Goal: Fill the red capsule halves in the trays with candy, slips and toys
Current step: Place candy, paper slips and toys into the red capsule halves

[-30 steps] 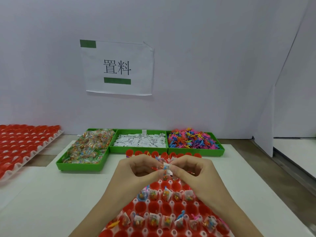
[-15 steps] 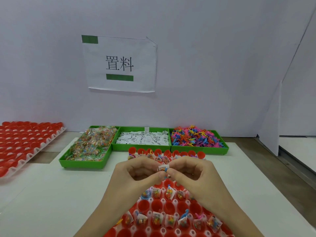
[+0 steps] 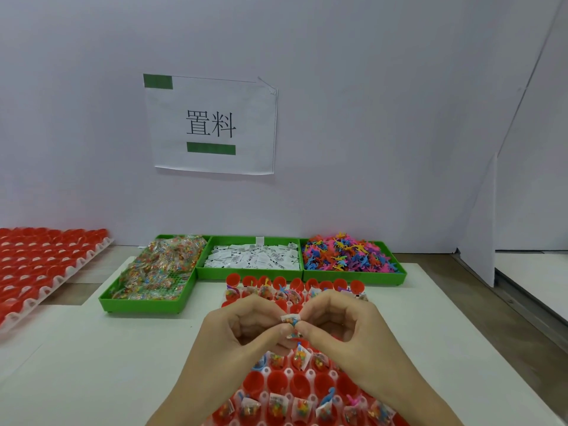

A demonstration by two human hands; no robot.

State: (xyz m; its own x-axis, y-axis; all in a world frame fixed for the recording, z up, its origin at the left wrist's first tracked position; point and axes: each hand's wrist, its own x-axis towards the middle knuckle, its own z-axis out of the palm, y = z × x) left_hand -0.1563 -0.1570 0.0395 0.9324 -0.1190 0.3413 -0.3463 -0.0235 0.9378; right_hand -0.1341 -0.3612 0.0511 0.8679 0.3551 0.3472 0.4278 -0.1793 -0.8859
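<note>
Head view: both hands' fingers (image 3: pixel 278 332) pinch a candy packet (image 3: pixel 291 320).

packing station, small workshop kinda setup | white partition walls (image 3: pixel 368 118) with taped paper sign (image 3: pixel 212 124) | green bins (image 3: pixel 249 256) of candy, slips, toys in a row | red capsule trays (image 3: pixel 40 265) on white table (image 3: pixel 92 364)

A white bench (image 3: pixel 92 364) carries three green bins (image 3: pixel 246 273) along its back edge, a capsule tray (image 3: pixel 295 382) nearer, another tray (image 3: pixel 40 272) seemingly off its left edge.
</note>
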